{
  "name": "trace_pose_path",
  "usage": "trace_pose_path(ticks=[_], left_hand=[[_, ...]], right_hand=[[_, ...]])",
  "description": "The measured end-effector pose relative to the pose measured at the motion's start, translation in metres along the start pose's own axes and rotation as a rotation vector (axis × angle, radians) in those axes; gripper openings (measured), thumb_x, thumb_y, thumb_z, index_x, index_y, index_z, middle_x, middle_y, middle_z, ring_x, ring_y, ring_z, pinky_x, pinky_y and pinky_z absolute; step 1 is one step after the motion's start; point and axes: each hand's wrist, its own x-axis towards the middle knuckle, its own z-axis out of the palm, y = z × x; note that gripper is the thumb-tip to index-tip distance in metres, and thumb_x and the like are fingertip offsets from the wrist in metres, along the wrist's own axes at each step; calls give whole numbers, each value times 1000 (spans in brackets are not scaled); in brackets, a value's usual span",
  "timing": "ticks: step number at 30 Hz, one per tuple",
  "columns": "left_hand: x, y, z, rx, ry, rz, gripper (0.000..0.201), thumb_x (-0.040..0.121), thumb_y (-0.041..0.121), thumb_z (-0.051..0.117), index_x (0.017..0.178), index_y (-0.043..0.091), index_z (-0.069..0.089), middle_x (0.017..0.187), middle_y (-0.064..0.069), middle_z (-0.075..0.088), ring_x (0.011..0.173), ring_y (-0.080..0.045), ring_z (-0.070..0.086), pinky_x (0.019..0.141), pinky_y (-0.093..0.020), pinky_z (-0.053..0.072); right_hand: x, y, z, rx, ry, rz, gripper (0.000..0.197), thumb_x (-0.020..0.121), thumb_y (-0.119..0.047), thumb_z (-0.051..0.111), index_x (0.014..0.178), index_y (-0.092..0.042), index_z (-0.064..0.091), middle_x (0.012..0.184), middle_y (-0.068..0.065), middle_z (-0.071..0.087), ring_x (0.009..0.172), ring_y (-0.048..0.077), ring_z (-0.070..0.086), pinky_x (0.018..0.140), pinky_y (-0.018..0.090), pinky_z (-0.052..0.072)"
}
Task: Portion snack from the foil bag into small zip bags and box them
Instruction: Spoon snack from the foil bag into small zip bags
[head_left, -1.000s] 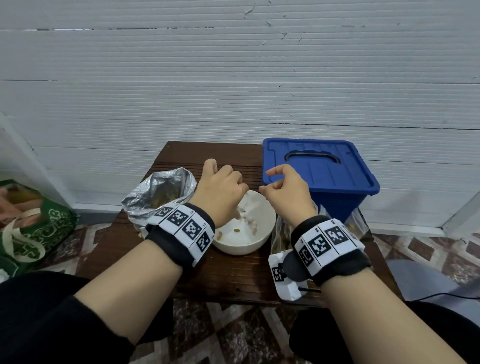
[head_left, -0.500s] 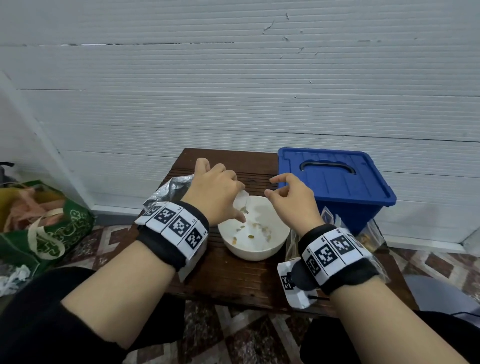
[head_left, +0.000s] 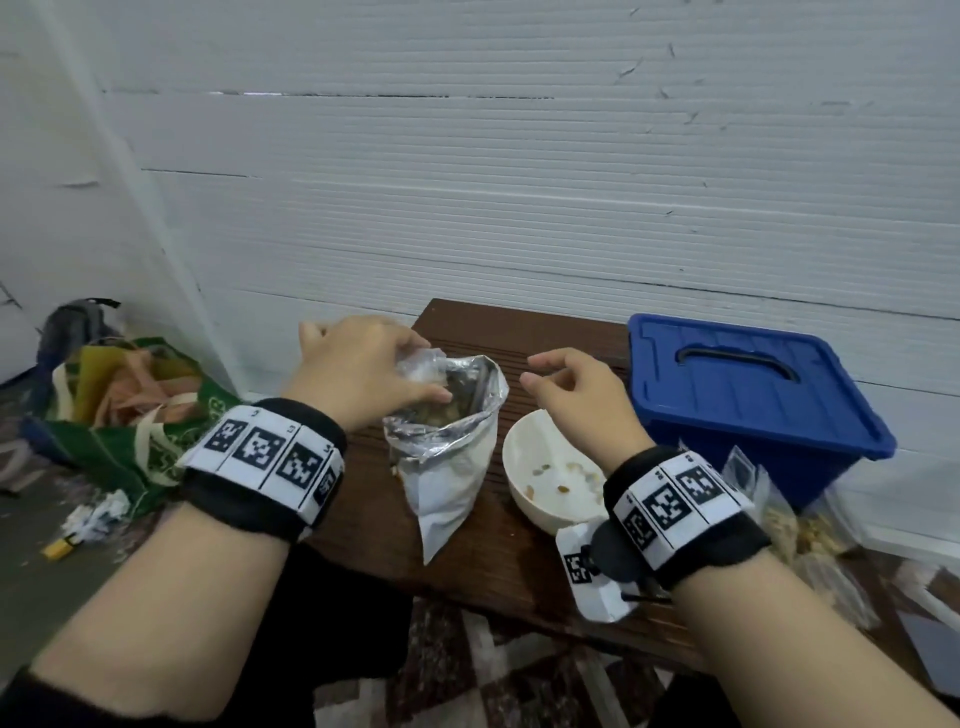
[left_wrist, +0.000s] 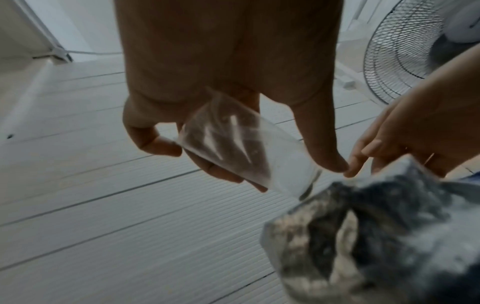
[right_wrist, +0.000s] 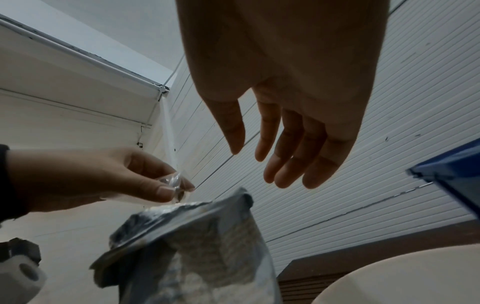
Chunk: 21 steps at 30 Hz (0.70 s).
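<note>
Beneath both grips, a dark wooden surface (head_left: 519, 561). To the right of the right grip (head_left: 576, 395), a blue box (head_left: 753, 395), lid on, handle up. Between the two grips, the foil bag (head_left: 447, 467), upright with its mouth open and snack visible inside. A second ago slumped further out, beyond the left grip. Directly below the right grip's wrist, a white bowl (head_left: 540, 493) with only a few pieces left in it. Right of that wrist, against the box, filled zip bags (head_left: 779, 519).

In the left grip (head_left: 358, 374), a small zip bag (head_left: 421, 366): clear, seemingly empty, pinched between thumb and curled fingers, its lower end at the foil bag's rim. Right grip wide, fingers loosely spread, holding nothing, just beside the foil bag's far rim.

Changed within the last second: both grips off the bowl, where they had hovered together; the left one now over the foil bag's mouth.

Probably means the bowl's share is spent and a fresh portion is starting straight from the foil bag. Likely next: steady the foil rim with the right, spread the zip bag's mouth, fill. Boxing not yet done for the packs lying outside — lid shut.
</note>
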Motion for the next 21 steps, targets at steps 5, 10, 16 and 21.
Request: trace_pose_path(ticks=[5,10,16,21], left_hand=[[1,-16,17,-114,-86,-26,61,60,72,69,111,39,64,105,17,61,103,-10,52,95,-39,34],[2,-25,27,-248,-92,-11,63,59,66,77,111,31,68,94,18,56,100,-11,55,94,-42,45],[2,-23,28,-354,-92,9,64,60,57,82,113,24,68,107,7,65,103,-11,56,92,-35,48],[2,-21,30,-399,-87,31,64,61,55,82,115,24,67,106,6,64,101,-11,56,91,-34,48]], right_hand=[[9,-6,23,-79,-63,-35,16,89,-30,64,104,-24,62,77,-9,56,72,-1,52,56,3,37],[21,-8,29,-240,-21,-121,18,85,-28,68,102,-31,63,90,1,63,87,11,58,76,25,47],[29,-12,36,-544,-19,-209,21,86,-26,64,106,-31,64,99,4,53,97,21,55,87,34,46],[32,-13,43,-571,-4,-163,15,85,-21,67,99,-23,63,94,4,56,94,21,53,77,28,40]])
